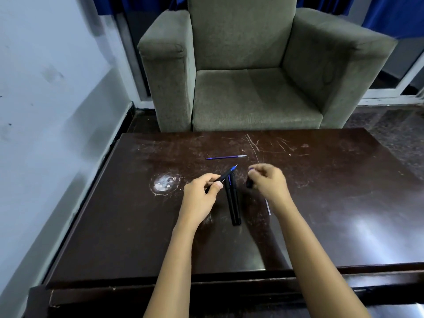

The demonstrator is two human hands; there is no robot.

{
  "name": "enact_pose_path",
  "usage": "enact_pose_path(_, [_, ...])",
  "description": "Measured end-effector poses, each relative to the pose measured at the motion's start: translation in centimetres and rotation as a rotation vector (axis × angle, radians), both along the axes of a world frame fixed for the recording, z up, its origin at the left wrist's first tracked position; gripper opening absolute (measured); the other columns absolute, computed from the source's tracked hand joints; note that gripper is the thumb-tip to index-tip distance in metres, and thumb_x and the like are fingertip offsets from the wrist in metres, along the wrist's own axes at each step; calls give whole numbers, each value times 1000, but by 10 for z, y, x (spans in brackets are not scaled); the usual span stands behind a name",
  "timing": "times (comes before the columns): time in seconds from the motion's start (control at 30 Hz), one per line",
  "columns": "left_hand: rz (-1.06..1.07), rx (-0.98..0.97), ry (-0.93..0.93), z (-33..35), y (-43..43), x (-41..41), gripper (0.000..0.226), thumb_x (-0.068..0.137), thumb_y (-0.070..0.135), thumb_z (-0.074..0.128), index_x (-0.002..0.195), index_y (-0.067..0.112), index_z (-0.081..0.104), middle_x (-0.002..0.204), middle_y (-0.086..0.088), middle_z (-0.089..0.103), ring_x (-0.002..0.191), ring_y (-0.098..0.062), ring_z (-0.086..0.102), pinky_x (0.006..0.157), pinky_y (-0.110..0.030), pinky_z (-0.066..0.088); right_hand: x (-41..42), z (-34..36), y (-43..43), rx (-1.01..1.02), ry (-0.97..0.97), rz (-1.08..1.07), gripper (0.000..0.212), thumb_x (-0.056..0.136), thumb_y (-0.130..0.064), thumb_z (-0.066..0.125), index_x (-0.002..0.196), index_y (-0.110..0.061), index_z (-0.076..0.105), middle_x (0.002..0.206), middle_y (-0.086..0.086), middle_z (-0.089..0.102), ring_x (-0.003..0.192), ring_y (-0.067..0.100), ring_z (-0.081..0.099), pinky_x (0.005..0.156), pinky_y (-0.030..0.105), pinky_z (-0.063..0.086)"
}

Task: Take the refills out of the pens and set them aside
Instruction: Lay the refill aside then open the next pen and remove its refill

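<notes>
Pen [226, 176] in left hand [202, 196] (markings unreadable).

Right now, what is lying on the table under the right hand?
A thin pale rod, probably a refill, shows below the right hand on the table. Its upper end is covered by the hand. The fingers also hold a small dark piece, perhaps a cap.

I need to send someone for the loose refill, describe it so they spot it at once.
On the dark table before the armchair, look beyond both hands. The refill lies alone, crosswise: thin, blue, one pale end, unlike the thick black pens nearer the person.
</notes>
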State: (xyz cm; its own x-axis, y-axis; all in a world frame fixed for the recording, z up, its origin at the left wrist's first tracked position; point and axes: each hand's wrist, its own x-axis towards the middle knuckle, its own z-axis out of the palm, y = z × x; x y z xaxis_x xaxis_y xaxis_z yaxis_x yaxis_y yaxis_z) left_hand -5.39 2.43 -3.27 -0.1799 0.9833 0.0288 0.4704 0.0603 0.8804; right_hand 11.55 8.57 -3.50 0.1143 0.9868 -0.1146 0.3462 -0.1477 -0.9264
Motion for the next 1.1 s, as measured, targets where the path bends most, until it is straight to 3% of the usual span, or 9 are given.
enact_pose_path(0.1, [-27, 1, -69, 2, 1, 2, 14, 92, 21, 61, 95, 31, 70, 87, 14, 72, 86, -5, 66, 84, -24, 47, 1, 12, -2, -6, 680, -141, 12, 94, -1, 53, 88, -10, 58, 79, 7, 62, 72, 19, 62, 62, 24, 57])
enact_pose_path(0.27, [-55, -7, -79, 4, 1, 6, 14, 91, 20, 62, 96, 30, 72, 88, 12, 72, 88, -8, 66, 88, -29, 49, -1, 20, -7, -34, 912, -101, 12, 95, 1, 52, 88, -6, 58, 76, 8, 68, 71, 19, 69, 71, 31, 61])
enact_pose_path(0.57, [-65, -23, -34, 4, 1, 8, 15, 92, 22, 62, 98, 31, 71, 90, 14, 71, 89, -6, 65, 75, -15, 39, -3, 23, -9, -18, 885, -4, 12, 94, 1, 52, 88, -7, 60, 74, 5, 69, 71, 18, 67, 68, 29, 61])
enact_pose_path(0.8, [-84, -43, -53, 2, 1, 9, 17, 95, 23, 58, 95, 25, 75, 86, 15, 74, 80, 7, 63, 75, -18, 47, -4, 23, -10, -4, 672, 190, 19, 93, 7, 50, 94, -8, 61, 84, 9, 65, 71, 13, 68, 66, 23, 58])
enact_pose_path(0.9, [-107, -85, -212, 2, 0, 13, 23, 97, 24, 53, 92, 21, 75, 82, 9, 75, 55, 3, 52, 54, -15, 40, -6, 23, -14, -3, 646, 275, 18, 93, 7, 50, 93, -8, 60, 85, 10, 66, 71, 11, 68, 68, 22, 58])
enact_pose_path(0.97, [-94, -78, -294, 1, 0, 15, 23, 97, 22, 53, 91, 20, 75, 78, 4, 75, 52, -1, 46, 49, -16, 36, -7, 23, -15, 19, 649, 284, 14, 94, 3, 51, 97, -6, 60, 85, 10, 66, 71, 14, 67, 68, 23, 58])
enact_pose_path(1.1, [-39, 18, -216, 0, 2, 19, 15, 93, 22, 60, 88, 27, 74, 79, 7, 76, 59, 6, 57, 66, -20, 45, -9, 22, -13, 72, 614, 246, 11, 94, 1, 54, 100, -4, 61, 84, 10, 65, 72, 17, 65, 69, 23, 58])
